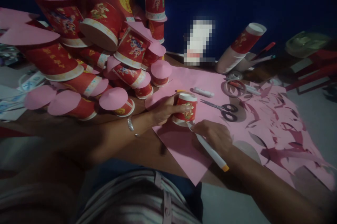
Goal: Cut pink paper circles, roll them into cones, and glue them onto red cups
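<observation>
My left hand (165, 110) is wrapped round a red paper cup (188, 112) with a gold and white pattern, its pale rim resting low against pink paper (184, 150). In my right hand (214, 134) is a white marker (210, 150) with an orange end. The marker's tip meets the lower edge of the cup, near the paper. A pair of scissors (221, 108) with dark handles lies just beyond my right hand. Behind the cup are a white marker cap or tube (203, 92) and a partly hidden orange piece (180, 91).
Several red cups with pink paper cones (113, 99) are piled at the left. Pink paper scraps (281, 119) cover the right side. A tape roll (233, 88), a tilted cup stack (240, 47) and a pen holder (246, 61) stand at the back. A red stool (313, 66) is far right.
</observation>
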Available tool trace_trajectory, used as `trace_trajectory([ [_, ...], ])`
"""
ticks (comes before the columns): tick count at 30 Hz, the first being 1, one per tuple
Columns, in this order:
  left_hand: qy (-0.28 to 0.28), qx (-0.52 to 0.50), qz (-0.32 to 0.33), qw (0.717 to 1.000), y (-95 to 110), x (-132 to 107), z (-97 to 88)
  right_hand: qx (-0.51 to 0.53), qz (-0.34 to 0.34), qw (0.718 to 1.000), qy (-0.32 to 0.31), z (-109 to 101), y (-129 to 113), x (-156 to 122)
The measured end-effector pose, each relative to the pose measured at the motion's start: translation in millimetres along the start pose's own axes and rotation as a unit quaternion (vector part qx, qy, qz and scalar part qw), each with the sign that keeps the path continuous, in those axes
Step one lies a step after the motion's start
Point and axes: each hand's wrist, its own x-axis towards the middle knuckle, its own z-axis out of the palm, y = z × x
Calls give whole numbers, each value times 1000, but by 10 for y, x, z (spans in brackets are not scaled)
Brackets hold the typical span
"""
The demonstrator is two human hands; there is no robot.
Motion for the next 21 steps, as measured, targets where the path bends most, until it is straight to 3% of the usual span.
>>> trace_trajectory([
  [7, -4, -5, 7, 1000, -14, 5, -4, -22, 4, 1000, 16, -2, 13, 17],
  [21, 0, -5, 5, 1000, -1, -1, 5, -3, 12, 1000, -12, -40, -8, 19],
])
